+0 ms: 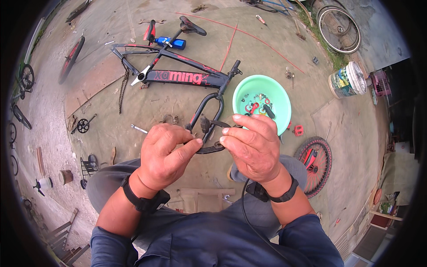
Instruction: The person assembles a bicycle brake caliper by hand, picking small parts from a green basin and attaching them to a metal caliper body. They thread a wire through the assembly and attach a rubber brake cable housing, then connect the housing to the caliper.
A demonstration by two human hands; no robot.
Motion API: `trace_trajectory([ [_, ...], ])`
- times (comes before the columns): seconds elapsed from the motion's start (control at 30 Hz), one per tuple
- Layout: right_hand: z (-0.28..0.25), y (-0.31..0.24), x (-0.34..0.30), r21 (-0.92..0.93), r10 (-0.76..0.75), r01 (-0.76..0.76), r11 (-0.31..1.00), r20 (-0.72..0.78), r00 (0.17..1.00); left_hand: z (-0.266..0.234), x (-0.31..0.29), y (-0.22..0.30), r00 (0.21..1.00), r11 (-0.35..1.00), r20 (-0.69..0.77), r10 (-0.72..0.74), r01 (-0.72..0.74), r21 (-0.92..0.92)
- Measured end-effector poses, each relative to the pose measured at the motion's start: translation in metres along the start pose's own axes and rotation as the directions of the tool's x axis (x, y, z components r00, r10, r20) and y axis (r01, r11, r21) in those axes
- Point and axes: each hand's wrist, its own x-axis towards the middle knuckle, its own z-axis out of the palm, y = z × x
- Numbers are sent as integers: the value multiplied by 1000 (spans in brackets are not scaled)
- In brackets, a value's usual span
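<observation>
My left hand [165, 149] and my right hand [255, 147] are raised in front of my knees, thumbs and fingers pinched together. Between them is a dark, curved strap-like part [209, 150], with a small black block near its upper side; I cannot make out its exact kind. The left fingertips hold its left end and the right fingertips its right side. Just beyond lies a black and red bicycle frame [187, 77] on its side, its fork pointing toward my hands. The mint-green basin [284, 95] behind my right hand holds small red, black and metal parts.
A wheel with a red-and-black tyre [314, 167] lies to the right of my knee. A crankset [83, 126], a chain [122, 89], a wrench [139, 129] and a red pedal [298, 130] lie on the ground. A white bucket [348, 81] stands at the far right.
</observation>
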Motion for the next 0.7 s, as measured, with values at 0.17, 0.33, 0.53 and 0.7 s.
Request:
trace_trajectory([
  [0.17,1,0,-1,9,-1,1,1000,15,1000,0,-2,0,1000,1000,-5,-8,8,-5],
  [0.33,2,-1,-1,19,8,-8,1000,22,1000,0,-3,0,1000,1000,-6,-22,22,-2],
  [0.53,16,10,-8,92,103,-105,990,30,994,12,-10,-7,983,986,80,-166,168,-16],
  [0.7,19,34,-21,45,268,-275,960,119,956,21,-30,-30,861,846,78,-502,508,-164],
])
